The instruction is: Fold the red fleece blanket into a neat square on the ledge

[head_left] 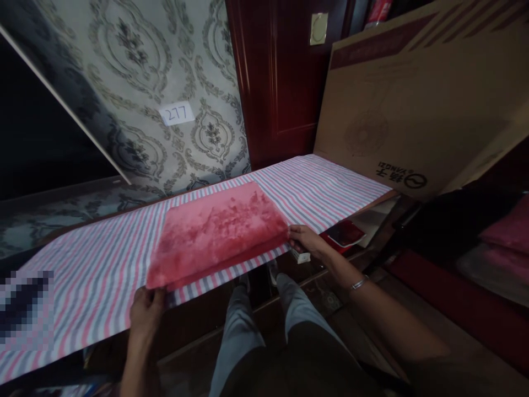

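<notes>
A pink plush cloth (223, 231), folded into a flat rectangle, lies on a striped sheet (103, 259) that covers a long table. My left hand (146, 309) has its fingers closed on the cloth's near left corner. At the near right corner, my right hand (305, 238) pinches the edge between thumb and fingers. Along the near side the folded layers show as a darker red-pink band. Both hands are at the table's front edge, and the cloth lies between them.
A large cardboard box (372, 110) leans at the table's right end. Patterned wallpaper with a paper label (177, 113) and a dark red door (276, 82) stand behind. A dark screen (45, 121) is at the left. Beneath the sheet, a shelf holds a dark flat object (346, 233).
</notes>
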The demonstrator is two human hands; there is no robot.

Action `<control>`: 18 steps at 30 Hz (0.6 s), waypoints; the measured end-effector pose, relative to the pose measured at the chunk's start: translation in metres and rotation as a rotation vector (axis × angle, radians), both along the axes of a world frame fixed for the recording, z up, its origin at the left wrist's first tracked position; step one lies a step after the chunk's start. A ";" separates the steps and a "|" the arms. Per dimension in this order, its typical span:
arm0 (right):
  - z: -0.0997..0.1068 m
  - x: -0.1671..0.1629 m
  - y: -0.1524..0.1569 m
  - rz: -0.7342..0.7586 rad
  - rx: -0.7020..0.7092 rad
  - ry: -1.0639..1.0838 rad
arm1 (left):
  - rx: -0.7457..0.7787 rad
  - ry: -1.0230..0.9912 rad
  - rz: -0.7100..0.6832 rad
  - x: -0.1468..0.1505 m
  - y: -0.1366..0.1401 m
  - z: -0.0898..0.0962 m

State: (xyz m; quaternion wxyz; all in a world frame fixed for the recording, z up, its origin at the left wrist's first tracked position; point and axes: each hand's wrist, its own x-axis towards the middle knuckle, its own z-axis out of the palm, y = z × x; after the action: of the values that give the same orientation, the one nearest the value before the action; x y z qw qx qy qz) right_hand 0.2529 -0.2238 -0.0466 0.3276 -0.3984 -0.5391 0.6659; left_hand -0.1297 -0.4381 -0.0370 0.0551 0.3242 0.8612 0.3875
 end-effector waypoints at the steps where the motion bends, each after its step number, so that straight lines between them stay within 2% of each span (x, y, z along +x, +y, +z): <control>1: 0.000 0.001 -0.001 0.009 -0.001 -0.005 | 0.004 -0.028 -0.004 0.001 -0.001 0.002; 6: 0.005 0.001 -0.010 0.086 0.021 -0.009 | 0.045 -0.139 0.022 0.006 0.000 0.006; 8: 0.005 -0.001 -0.012 0.039 0.052 -0.027 | 0.031 -0.136 0.038 0.009 0.001 0.007; 12: 0.001 -0.009 -0.012 -0.161 0.074 -0.015 | 0.009 -0.033 0.018 0.011 0.001 0.009; 18: 0.001 -0.009 -0.013 -0.156 -0.025 -0.009 | 0.056 -0.214 -0.042 -0.004 -0.004 0.007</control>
State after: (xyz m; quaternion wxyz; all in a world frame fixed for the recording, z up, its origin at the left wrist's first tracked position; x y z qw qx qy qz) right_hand 0.2434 -0.2366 -0.0453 0.3712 -0.4464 -0.4995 0.6430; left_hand -0.1337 -0.4424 -0.0299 0.1457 0.3002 0.8323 0.4425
